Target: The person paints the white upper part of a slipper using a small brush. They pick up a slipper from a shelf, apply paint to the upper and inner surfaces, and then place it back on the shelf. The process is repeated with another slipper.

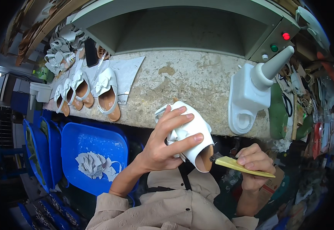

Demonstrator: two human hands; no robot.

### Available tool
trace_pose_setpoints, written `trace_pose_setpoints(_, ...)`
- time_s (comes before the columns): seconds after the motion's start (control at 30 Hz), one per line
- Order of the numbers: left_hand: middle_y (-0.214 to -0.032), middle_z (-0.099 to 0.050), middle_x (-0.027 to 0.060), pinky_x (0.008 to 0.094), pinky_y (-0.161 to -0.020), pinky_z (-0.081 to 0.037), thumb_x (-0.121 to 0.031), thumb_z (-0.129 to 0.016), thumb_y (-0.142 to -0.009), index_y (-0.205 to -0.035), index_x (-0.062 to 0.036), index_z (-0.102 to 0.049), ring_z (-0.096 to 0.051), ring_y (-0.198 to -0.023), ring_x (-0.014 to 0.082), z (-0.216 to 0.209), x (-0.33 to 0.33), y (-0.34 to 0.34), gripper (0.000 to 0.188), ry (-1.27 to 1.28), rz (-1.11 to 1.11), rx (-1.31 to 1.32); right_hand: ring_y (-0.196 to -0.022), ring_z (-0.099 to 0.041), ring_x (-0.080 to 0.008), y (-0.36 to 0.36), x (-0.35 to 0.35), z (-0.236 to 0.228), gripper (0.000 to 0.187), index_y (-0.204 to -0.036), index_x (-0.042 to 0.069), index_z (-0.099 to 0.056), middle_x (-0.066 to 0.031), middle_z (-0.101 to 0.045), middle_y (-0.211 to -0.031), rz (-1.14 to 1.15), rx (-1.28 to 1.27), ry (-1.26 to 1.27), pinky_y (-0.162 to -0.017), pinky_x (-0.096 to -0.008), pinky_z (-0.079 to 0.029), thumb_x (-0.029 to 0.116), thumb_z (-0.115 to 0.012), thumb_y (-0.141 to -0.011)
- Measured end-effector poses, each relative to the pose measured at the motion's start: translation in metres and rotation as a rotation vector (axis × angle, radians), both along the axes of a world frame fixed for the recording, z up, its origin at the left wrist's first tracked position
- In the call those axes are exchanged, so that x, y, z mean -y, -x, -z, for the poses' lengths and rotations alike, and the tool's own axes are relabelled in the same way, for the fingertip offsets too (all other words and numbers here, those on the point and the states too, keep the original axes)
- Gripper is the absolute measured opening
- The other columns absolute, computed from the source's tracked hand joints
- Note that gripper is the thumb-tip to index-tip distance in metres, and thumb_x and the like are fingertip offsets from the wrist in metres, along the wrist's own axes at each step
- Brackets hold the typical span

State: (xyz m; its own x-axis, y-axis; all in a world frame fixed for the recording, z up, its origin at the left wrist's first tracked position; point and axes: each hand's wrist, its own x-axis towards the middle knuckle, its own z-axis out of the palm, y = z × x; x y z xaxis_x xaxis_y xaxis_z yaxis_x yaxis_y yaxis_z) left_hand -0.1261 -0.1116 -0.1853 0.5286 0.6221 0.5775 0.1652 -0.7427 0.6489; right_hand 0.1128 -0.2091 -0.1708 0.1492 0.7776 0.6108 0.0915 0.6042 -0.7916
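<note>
A white sandal point(200, 123) with a bow and an open toe is in my left hand point(163, 147), its toe tipped down toward me. My left fingers wrap over the upper. My right hand point(256, 163) grips a flat yellow brush handle point(232, 165). The brush's dark tip is right beside the tan insole edge point(209, 153) at the toe; whether it touches, I cannot tell. Several more white sandals point(107, 97) with bows stand in a row on the left of the worktable point(155, 88).
A white pot with a cone-shaped spout point(247, 92) stands at the table's right. Behind is a grey open-fronted machine point(167, 32) with a red light. A blue tub point(94, 136) at lower left holds white pieces point(90, 165). A dark phone point(91, 52) lies beyond the sandals.
</note>
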Motion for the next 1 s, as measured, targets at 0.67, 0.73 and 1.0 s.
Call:
trace_pose_setpoints(0.67,-0.13,-0.05,0.0177,0.0432,-0.099,-0.044,-0.004,-0.08,-0.054,-0.13,-0.0104,-0.062,-0.052,-0.118,0.0353,-0.014,0.002,-0.001,0.078,0.184,0.056,0.019,-0.075,-0.063,-0.0268,0.001,-0.006,-0.006,0.014,-0.078,0.002,-0.065,-0.0149,-0.069,-0.087,-0.063,-0.06,-0.043,-0.064,-0.0368,-0.058,0.012,-0.069,-0.087)
trace_pose_setpoints(0.73,-0.13,-0.049,0.0178,0.0412,-0.098,-0.046,-0.003,-0.079,-0.054,-0.13,-0.0104,-0.062,-0.052,-0.118,0.0346,-0.016,0.003,0.0,0.078,0.217,0.059,0.013,-0.076,-0.063,-0.0263,-0.001,-0.005,-0.006,0.015,-0.079,0.003,-0.066,-0.014,-0.069,-0.087,-0.075,-0.049,-0.038,-0.065,-0.0365,-0.058,0.015,-0.072,-0.086)
trace_pose_setpoints(1.0,-0.131,-0.049,0.0178,0.038,-0.096,-0.048,-0.001,-0.077,-0.057,-0.133,-0.0095,-0.059,-0.054,-0.118,0.0333,-0.02,0.006,0.001,0.079,0.276,0.086,0.006,-0.078,-0.064,-0.0254,-0.006,-0.008,-0.005,0.012,-0.079,0.005,-0.067,-0.0127,-0.07,-0.088,-0.12,-0.027,-0.036,-0.067,-0.0367,-0.059,0.013,-0.075,-0.082)
